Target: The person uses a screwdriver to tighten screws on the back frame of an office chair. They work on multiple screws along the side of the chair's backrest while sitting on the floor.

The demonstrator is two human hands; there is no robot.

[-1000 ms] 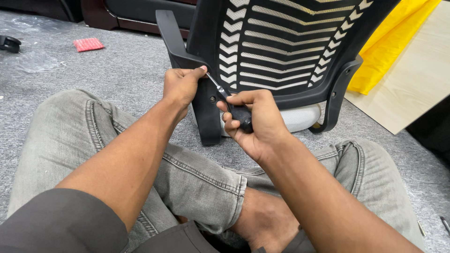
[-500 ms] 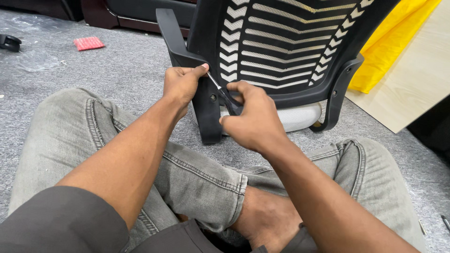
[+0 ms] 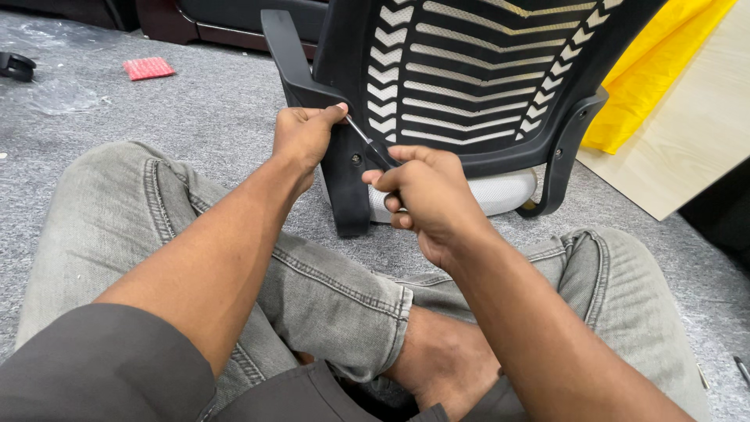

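- Floor: grey short-pile carpet [image 3: 203, 117], covering the whole visible area.
- Dark furniture base [image 3: 226, 23] with a reddish-brown edge, along the top of the view.
- Pale wood-grain board [image 3: 687, 133], lying flat at the right.
- Yellow plastic sheet [image 3: 656, 62], draped partly over the board.
- Small red textured packet [image 3: 148, 68], on the carpet at upper left.
- Clear plastic wrap [image 3: 58, 95], crumpled, near the packet.
- Black caster wheel [image 3: 16, 64], at the left edge.
- Light: even, soft shadows.
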